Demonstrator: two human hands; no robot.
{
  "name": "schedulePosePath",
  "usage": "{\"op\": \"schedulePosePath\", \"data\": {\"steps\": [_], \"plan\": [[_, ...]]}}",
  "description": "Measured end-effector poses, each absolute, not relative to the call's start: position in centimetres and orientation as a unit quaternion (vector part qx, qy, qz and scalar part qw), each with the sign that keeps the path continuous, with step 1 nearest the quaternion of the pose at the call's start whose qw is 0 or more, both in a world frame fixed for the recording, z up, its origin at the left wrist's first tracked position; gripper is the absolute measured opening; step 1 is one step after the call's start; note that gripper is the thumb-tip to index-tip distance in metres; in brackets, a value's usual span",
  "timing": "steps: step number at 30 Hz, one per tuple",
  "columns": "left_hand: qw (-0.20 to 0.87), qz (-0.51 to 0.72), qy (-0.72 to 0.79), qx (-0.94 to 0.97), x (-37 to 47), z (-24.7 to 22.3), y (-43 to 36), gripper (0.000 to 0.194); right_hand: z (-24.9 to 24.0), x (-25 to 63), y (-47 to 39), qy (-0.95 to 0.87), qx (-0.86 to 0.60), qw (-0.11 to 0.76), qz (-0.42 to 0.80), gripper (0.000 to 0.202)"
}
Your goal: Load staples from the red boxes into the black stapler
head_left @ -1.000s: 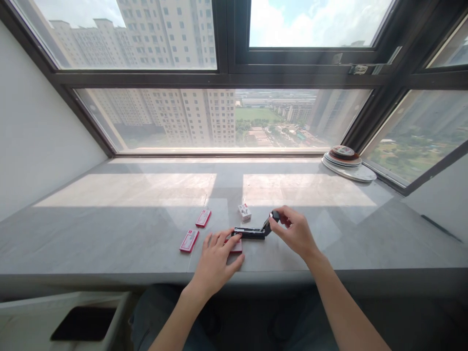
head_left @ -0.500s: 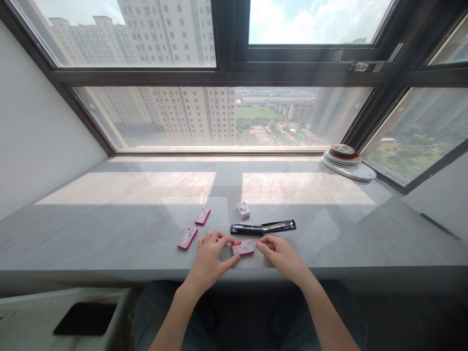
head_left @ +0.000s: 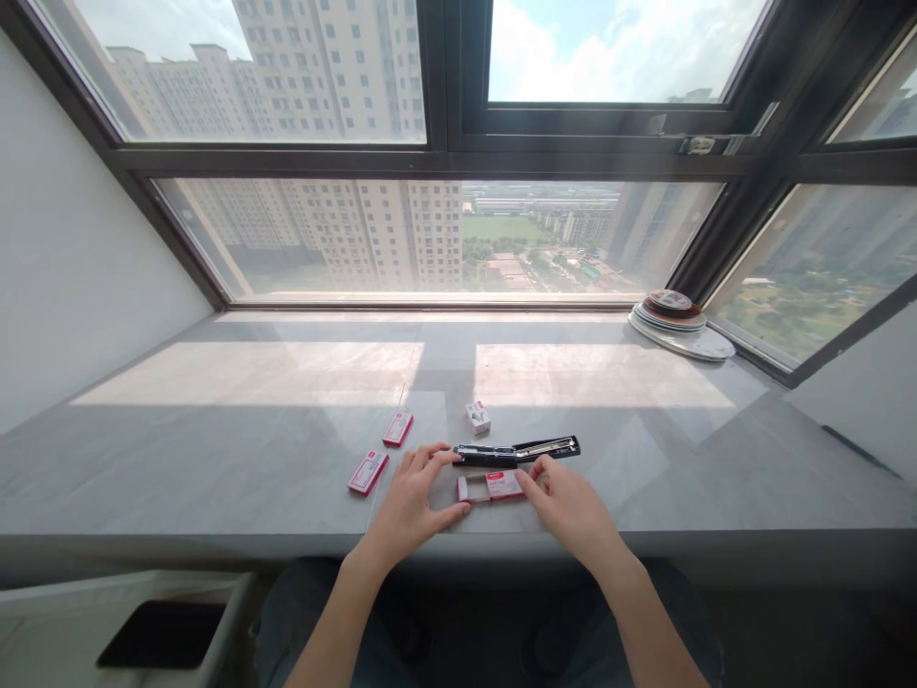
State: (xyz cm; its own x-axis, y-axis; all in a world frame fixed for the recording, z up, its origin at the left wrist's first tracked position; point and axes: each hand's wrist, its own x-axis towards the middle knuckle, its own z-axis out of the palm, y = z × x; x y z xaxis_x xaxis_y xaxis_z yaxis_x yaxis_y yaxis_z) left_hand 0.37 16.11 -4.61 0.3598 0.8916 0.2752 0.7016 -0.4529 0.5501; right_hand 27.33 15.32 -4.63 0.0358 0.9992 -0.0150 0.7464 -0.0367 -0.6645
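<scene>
A red and white staple box (head_left: 505, 483) lies on the sill in front of me, its sleeve slid right so that the tray (head_left: 474, 489) shows at the left. My right hand (head_left: 563, 497) pinches the sleeve's right end. My left hand (head_left: 415, 492) is around the tray's left end, thumb and index finger spread apart. Its thumb is near the box's lower left corner, its index fingertip by the stapler's left end. Just behind the box, a black stapler (head_left: 516, 451) lies unfolded, its metal rail exposed.
Two more red and white boxes (head_left: 368, 472) lie left of my left hand. A small white box (head_left: 478, 418) stands behind the stapler. Stacked plates (head_left: 680, 339) sit in the back right corner by the window. A dark flat object (head_left: 163, 634) lies low at the left.
My right hand has closed on the staple box's sleeve and moved it right, uncovering the tray. My left index finger has come off the box's upper edge toward the stapler.
</scene>
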Motion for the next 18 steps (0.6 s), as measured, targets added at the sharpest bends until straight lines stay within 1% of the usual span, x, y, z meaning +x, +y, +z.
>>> {"op": "schedulePosePath", "data": {"steps": [2,5,9,11,14,18], "plan": [[0.159,0.264,0.489,0.816,0.6,-4.6,16.2,0.052,-3.4,26.3,15.3,-0.658,-0.666,0.259,0.238,0.032],[0.143,0.254,0.492,0.821,1.1,-4.6,16.0,0.043,-2.6,24.4,16.1,-0.678,-0.616,0.288,0.278,0.029],[0.129,0.258,0.498,0.818,1.4,-5.0,15.4,0.035,-4.2,22.5,17.5,-0.659,-0.548,0.329,0.397,0.028],[0.129,0.26,0.5,0.816,1.4,-5.2,15.1,0.034,-5.3,22.0,18.1,-0.636,-0.538,0.356,0.424,0.028],[0.139,0.268,0.502,0.81,1.4,-5.4,15.1,0.034,-6.3,21.3,18.8,-0.613,-0.533,0.383,0.439,0.029],[0.151,0.292,0.511,0.794,1.3,-5.6,15.1,0.033,-5.4,20.5,19.2,-0.65,-0.503,0.373,0.431,0.022]]}}
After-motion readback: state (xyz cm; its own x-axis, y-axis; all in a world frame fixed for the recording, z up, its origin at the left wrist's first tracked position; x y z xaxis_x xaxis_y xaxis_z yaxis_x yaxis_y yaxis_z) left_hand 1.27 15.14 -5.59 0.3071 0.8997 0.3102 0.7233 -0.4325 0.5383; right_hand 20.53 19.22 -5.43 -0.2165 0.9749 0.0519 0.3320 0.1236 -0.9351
